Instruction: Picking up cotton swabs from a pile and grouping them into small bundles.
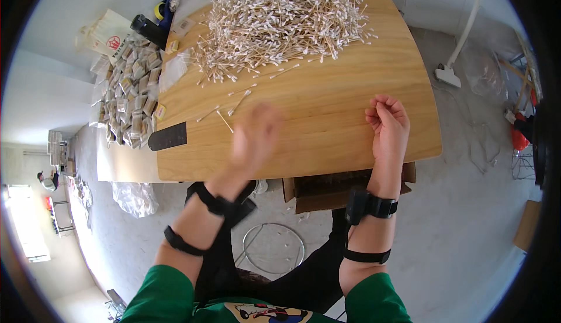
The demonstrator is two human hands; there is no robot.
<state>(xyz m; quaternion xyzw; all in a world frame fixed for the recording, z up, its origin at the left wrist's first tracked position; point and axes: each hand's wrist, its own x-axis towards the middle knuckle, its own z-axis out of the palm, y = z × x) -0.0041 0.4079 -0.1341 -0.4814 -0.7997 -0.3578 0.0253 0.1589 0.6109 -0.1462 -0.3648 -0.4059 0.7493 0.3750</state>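
Note:
A large heap of cotton swabs (286, 19) with white tips and tan sticks covers the far part of the wooden table (327, 106). Several loose swabs (238, 102) lie in front of it, just beyond my left hand (255, 136). That hand is over the table, smeared by motion, so its fingers cannot be read. Over the table's right side, my right hand (390, 127) has its fingers curled and its thumb against the forefinger. Whatever it may pinch is too small or hidden.
Many small clear packs of swabs (131, 95) are piled at the left. Near them are a black strip (168, 136), a black bottle (149, 30), a tape dispenser (165, 12) and clear bags (173, 71). An open cardboard box (327, 191) sits under the table's near edge.

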